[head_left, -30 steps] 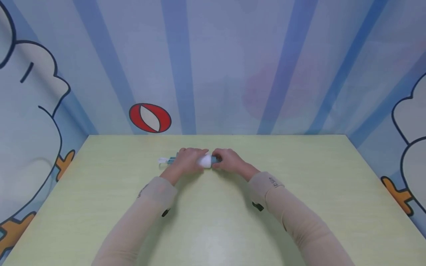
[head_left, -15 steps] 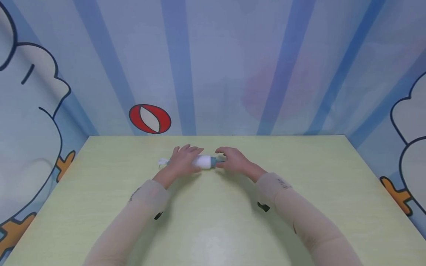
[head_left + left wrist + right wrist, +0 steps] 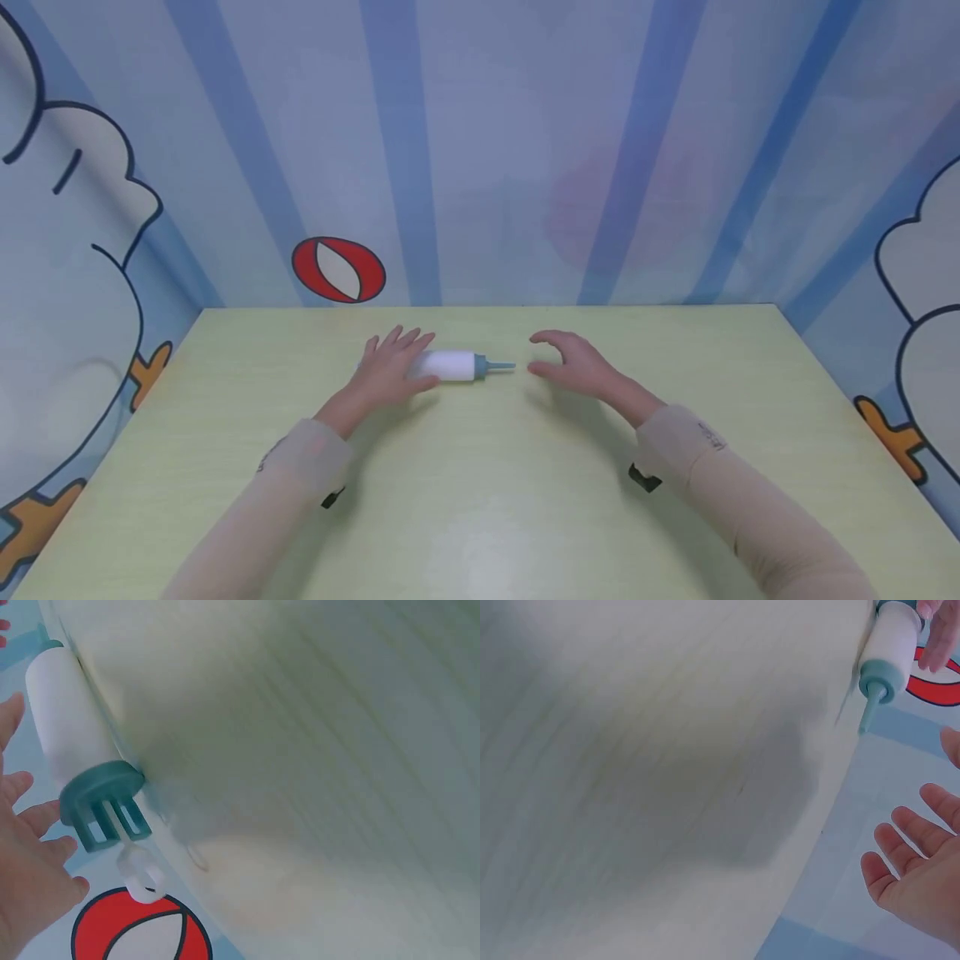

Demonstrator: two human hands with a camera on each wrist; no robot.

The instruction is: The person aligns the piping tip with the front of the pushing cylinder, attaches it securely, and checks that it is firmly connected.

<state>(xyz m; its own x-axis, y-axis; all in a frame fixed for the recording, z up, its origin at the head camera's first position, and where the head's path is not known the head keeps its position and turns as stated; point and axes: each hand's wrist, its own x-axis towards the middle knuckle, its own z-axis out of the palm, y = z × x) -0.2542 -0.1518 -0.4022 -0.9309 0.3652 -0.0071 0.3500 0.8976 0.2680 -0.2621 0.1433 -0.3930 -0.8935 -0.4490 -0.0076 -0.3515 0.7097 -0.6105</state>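
A white syringe (image 3: 448,367) with a teal collar and a thin teal nozzle lies sideways near the back of the table, its nozzle pointing right. The left wrist view shows its teal flange (image 3: 101,791) and white ring handle (image 3: 142,876). My left hand (image 3: 382,375) hovers at the handle end with spread fingers and hides that end from the head camera. Whether it touches the barrel I cannot tell. Off the nozzle tip, to its right, my right hand (image 3: 573,367) is apart from the syringe, fingers loosely bent and holding nothing.
The pale yellow-green table (image 3: 480,483) ends at a blue striped backdrop (image 3: 495,167) close behind the syringe. A red and white ball (image 3: 339,269) is printed on that backdrop. Printed side panels flank the table left and right.
My right hand has let go of the nozzle and drawn away to the right, uncovering it. My left hand has loosened off the barrel and shifted left. The syringe stays in place.
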